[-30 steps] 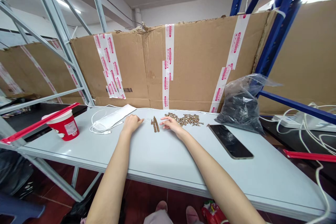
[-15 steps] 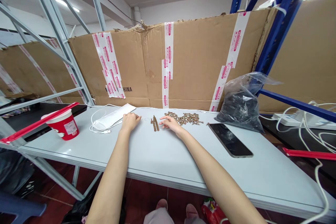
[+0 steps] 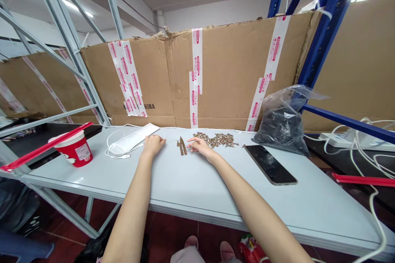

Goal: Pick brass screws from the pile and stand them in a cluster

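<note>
A short row of small brown screws (image 3: 182, 146) lies on the pale table (image 3: 191, 185), between my two hands. My left hand (image 3: 153, 144) rests to its left, fingers curled and pinched together on something too small to make out. My right hand (image 3: 199, 146) lies just to the right of the row, fingers stretched toward it and resting on the table. Behind that hand spreads a loose heap of the same brown screws (image 3: 217, 139).
A black phone (image 3: 270, 164) lies right of the heap, beside a clear bag of dark parts (image 3: 282, 121). At left are a white pouch with a cable (image 3: 131, 139) and a red paper cup (image 3: 74, 150). Taped cardboard (image 3: 197, 78) walls the back; cables hang at right.
Both hands stay almost where they were; my left hand has shifted slightly rightward toward the row. The view has shifted a little.
</note>
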{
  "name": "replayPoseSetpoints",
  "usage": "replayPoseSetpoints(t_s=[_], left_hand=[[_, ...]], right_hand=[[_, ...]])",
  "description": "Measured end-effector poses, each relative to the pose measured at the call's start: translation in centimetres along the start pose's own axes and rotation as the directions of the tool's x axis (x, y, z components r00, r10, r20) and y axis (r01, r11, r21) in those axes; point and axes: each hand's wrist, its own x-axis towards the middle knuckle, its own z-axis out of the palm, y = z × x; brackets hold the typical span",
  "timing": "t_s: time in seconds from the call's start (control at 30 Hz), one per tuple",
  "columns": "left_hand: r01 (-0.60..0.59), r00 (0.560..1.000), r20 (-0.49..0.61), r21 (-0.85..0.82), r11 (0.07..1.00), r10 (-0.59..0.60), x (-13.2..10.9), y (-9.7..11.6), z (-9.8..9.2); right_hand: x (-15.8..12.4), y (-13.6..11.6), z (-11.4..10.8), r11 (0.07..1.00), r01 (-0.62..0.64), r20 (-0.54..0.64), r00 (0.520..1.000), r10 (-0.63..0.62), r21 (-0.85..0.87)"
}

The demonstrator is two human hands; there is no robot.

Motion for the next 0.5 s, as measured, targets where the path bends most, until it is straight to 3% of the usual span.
replayPoseSetpoints(t_s=[0.13,0.23,0.3,0.37,0.43,0.5], left_hand=[[0.000,1.000,0.023,-0.006,1.000,0.001,-0.1,0.1,-0.1],[0.004,0.998,0.061,0.000,1.000,-0.004,-0.1,0.2,0.0],[0.008,0.997,0.077,0.011,1.000,-0.009,-0.2,0.2,0.0],[0.012,0.997,0.079,0.019,1.000,-0.014,-0.2,0.3,0.0],[0.011,0.998,0.068,0.012,1.000,-0.012,-0.3,0.3,-0.1],[0.001,0.999,0.048,-0.013,1.000,0.000,-0.3,0.4,-0.3]], right_hand=[[0.3,0.2,0.0,0.998,0.009,-0.005,1.000,-0.010,-0.064],[0.4,0.5,-0.1,0.958,0.072,-0.032,0.996,-0.084,-0.278],[0.1,0.6,-0.3,0.822,0.125,-0.082,0.976,-0.203,-0.555],[-0.3,0.7,-0.7,0.582,0.113,-0.110,0.936,-0.333,-0.805],[-0.7,0.7,-1.2,0.368,0.051,-0.111,0.907,-0.406,-0.928],[-0.8,0.8,-1.6,0.249,-0.021,-0.125,0.904,-0.409,-0.968]])
